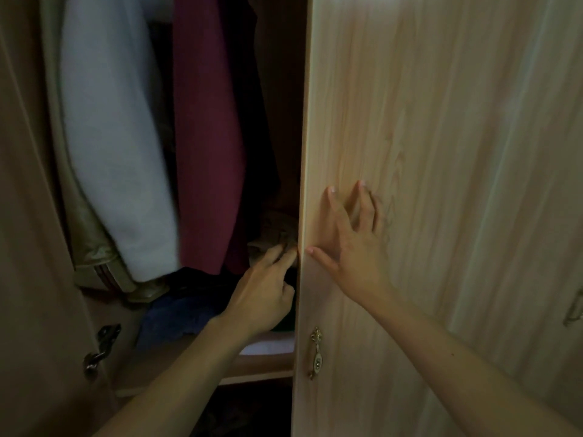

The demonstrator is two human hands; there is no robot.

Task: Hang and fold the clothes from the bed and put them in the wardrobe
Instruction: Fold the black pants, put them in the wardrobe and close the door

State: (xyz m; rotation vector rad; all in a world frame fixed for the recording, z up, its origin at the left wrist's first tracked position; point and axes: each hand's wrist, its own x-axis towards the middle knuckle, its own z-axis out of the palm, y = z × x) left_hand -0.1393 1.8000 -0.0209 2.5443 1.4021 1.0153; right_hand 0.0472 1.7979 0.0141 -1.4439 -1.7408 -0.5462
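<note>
**Hands at the wardrobe door**

The right hand [350, 238] is laid flat against the pale wooden wardrobe door [441, 152], fingers straight and spread, thumb near the door's edge. The left hand [265, 288] is reached into the gap beside that edge, its fingers curled around a crumpled tan garment [277, 230] low inside the wardrobe. A white garment [116, 152] and a maroon garment [205, 137] are seen hanging inside; a dark blue cloth [176, 313] is piled below them.
</note>
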